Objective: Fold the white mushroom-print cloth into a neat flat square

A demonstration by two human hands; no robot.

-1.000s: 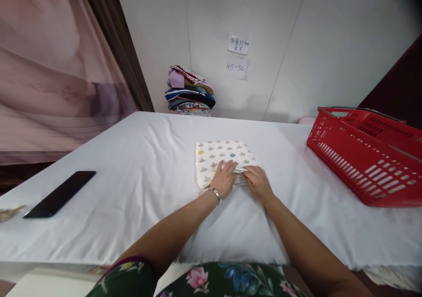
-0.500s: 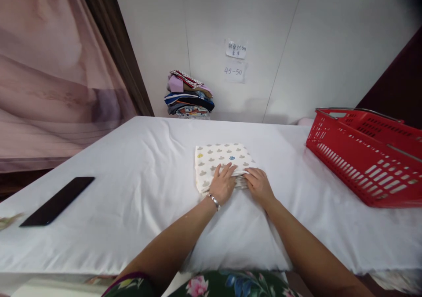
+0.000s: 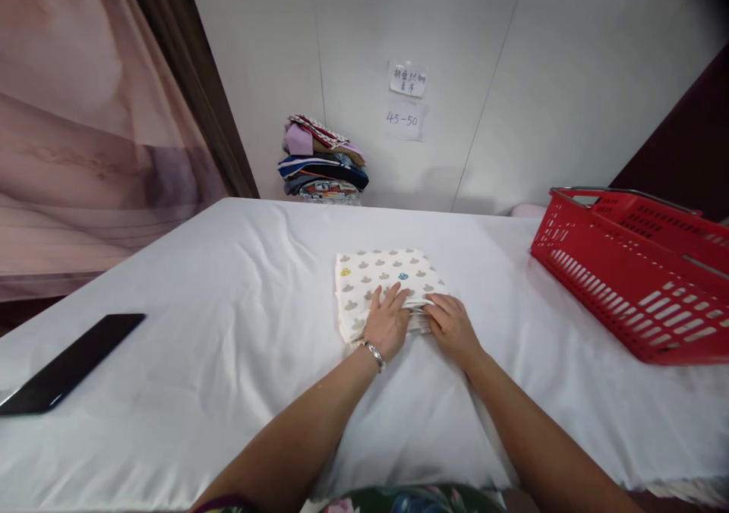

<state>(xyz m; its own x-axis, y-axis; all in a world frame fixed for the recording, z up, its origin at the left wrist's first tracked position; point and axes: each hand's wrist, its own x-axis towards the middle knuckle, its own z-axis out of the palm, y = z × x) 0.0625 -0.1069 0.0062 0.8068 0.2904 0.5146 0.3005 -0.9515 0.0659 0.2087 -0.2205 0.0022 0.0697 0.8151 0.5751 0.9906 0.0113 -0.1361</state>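
Observation:
A folded white cloth with small grey, yellow and blue prints (image 3: 383, 274) lies on the white-covered table (image 3: 239, 331). My left hand (image 3: 388, 320), with a silver bracelet on the wrist, rests flat on the cloth's near edge with its fingers stretched out. My right hand (image 3: 452, 326) sits at the cloth's near right corner. Its fingers curl against the stacked folds, and their tips are tucked out of sight.
A red plastic basket (image 3: 632, 269) stands at the right. A black phone (image 3: 62, 363) lies near the table's left edge. A pile of folded clothes (image 3: 322, 159) sits against the white wall beyond the table, under two paper notes (image 3: 406, 100). A pink curtain (image 3: 74, 118) hangs at left.
Both hands stay on the cloth's near edge with barely any shift. My head has moved a little, so the phone sits lower and further left in the view.

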